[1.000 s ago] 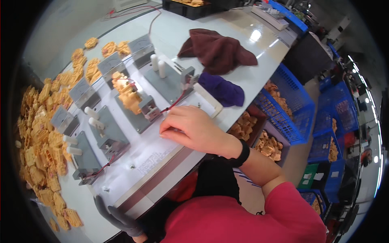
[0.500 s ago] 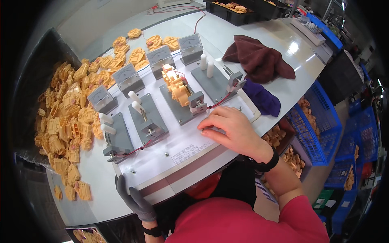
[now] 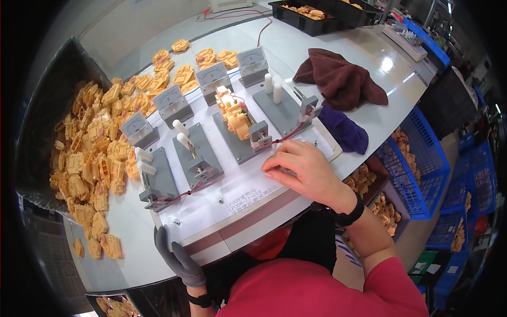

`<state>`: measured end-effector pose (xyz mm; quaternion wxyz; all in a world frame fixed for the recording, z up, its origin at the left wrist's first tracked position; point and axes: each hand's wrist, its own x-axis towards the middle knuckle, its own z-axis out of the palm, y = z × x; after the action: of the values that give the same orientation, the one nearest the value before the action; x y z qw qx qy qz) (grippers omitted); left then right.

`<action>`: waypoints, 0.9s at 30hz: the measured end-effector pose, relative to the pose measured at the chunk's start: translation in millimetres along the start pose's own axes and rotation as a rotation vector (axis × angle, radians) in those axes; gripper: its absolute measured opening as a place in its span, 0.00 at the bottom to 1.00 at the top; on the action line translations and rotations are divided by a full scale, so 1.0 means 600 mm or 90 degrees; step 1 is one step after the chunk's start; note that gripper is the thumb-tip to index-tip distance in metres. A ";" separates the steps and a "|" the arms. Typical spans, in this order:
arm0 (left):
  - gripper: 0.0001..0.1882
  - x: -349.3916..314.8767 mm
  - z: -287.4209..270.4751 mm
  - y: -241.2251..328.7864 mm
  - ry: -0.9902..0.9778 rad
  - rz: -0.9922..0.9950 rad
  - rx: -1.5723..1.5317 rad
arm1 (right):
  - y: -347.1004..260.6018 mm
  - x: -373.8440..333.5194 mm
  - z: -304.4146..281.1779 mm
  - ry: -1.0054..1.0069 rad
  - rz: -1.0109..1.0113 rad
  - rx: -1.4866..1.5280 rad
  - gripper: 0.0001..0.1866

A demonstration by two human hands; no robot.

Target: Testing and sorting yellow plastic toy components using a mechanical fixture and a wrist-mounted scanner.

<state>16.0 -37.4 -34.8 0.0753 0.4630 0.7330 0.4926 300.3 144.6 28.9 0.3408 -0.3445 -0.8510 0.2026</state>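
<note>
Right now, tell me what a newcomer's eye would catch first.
Probably the heap of yellowish parts at left. Next, the white board at centre, with four dial meters along its far side and a yellowish assembly on one grey fixture. Then the grey-gloved left hand by the board's near left corner and the bare right hand over its near side.

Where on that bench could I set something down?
Bare tabletop shows between the brown cloth and black trays, and between the yellow heap and gloved left hand. Crowded: that heap and the gauge board.
</note>
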 end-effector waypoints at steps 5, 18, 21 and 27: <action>0.24 0.000 0.002 0.001 0.004 -0.002 -0.004 | 0.001 -0.001 0.000 0.007 -0.003 0.000 0.04; 0.25 0.001 0.000 -0.006 0.009 -0.001 0.000 | 0.003 -0.004 0.008 0.049 -0.042 -0.026 0.04; 0.25 0.000 0.000 -0.005 0.013 -0.001 -0.006 | 0.005 -0.004 0.009 0.052 -0.048 -0.026 0.04; 0.25 -0.002 0.003 -0.003 0.006 -0.008 -0.020 | 0.005 -0.006 0.006 0.053 -0.045 -0.038 0.04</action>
<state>16.6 -37.5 -37.6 0.0823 0.4549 0.7285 0.5055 300.8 143.5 23.2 0.3727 -0.3324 -0.8532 0.1506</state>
